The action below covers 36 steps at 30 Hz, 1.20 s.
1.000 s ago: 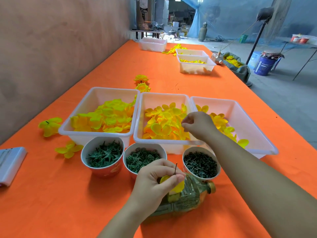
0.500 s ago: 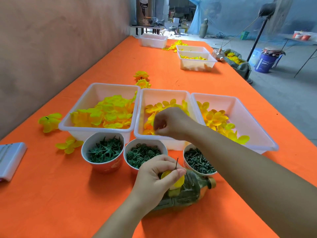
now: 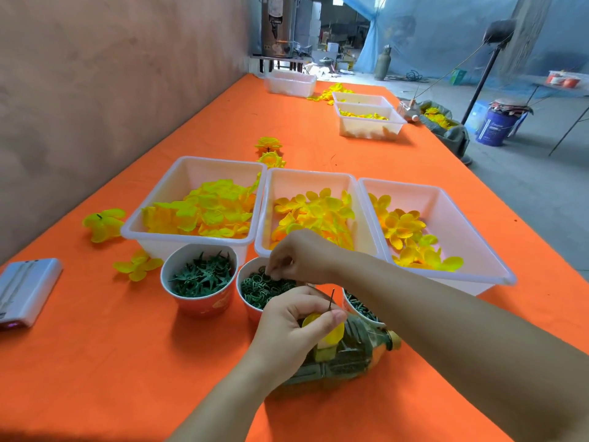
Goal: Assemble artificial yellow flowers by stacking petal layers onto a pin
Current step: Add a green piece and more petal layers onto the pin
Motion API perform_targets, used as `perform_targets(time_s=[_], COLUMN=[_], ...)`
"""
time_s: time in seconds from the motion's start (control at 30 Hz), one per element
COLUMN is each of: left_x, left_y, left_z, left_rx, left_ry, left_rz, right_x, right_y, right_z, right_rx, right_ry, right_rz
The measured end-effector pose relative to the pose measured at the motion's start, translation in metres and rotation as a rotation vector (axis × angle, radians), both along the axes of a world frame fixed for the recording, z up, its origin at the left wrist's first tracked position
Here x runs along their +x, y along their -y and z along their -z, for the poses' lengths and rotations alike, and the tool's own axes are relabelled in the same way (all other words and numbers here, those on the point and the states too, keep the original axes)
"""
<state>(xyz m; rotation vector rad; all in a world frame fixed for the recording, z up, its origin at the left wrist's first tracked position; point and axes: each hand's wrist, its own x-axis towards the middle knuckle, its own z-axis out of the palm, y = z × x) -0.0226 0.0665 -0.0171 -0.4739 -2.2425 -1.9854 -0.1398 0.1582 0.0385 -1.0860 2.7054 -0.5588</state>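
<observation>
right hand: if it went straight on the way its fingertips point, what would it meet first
The right hand points its fingertips down into the middle cup, so it would most likely meet the green rings in it first. They may already touch, since depth is unclear.

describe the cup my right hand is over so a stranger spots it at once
On the orange table, three small cups stand before the white tubs of yellow petals. It is the middle cup, under the right hand. Its neighbours hold spiky green stars and dark green pieces; it holds small green rings.
</observation>
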Motion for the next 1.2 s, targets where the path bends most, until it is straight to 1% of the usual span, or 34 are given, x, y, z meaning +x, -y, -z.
perform_targets(time_s=[0.1, 0.23, 0.3, 0.4, 0.5, 0.57, 0.63, 0.77, 0.83, 0.93, 1.2], left_x=[0.0, 0.002, 0.002, 0.001, 0.001, 0.002, 0.003, 0.005, 0.007, 0.008, 0.007], left_y=[-0.001, -0.001, -0.002, -0.001, -0.001, -0.001, 0.0, 0.001, 0.001, 0.001, 0.001], left_z=[0.0, -0.001, -0.002, -0.001, -0.001, -0.003, -0.005, -0.007, -0.008, -0.008, -0.005], left_rx=[-0.002, -0.002, -0.005, -0.014, -0.014, -0.003, 0.028, 0.119, 0.13, 0.143, 0.139], left_ry=[0.004, 0.004, 0.005, 0.0, -0.012, -0.022, -0.016, 0.022, 0.018, -0.005, -0.001], left_rz=[-0.006, -0.008, -0.014, -0.018, -0.01, 0.004, 0.041, 0.08, 0.079, 0.055, 0.034], right_x=[0.002, 0.008, 0.014, 0.03, 0.055, 0.073, 0.089, 0.112, 0.118, 0.121, 0.121], right_y=[-0.004, -0.014, -0.025, -0.048, -0.07, -0.08, -0.085, -0.08, -0.076, -0.074, -0.073], right_z=[0.0, -0.006, -0.015, -0.028, -0.036, -0.041, -0.044, -0.045, -0.042, -0.037, -0.029], right_rx=[-0.183, -0.479, -0.6, -0.787, -0.859, -0.857, -0.835, -0.789, -0.718, -0.663, -0.729], right_ry=[0.066, 0.26, 0.392, 0.637, 0.712, 0.706, 0.633, 0.277, 0.175, 0.14, 0.095], right_rz=[0.089, 0.275, 0.358, 0.391, 0.364, 0.32, 0.309, 0.34, 0.326, 0.33, 0.35])
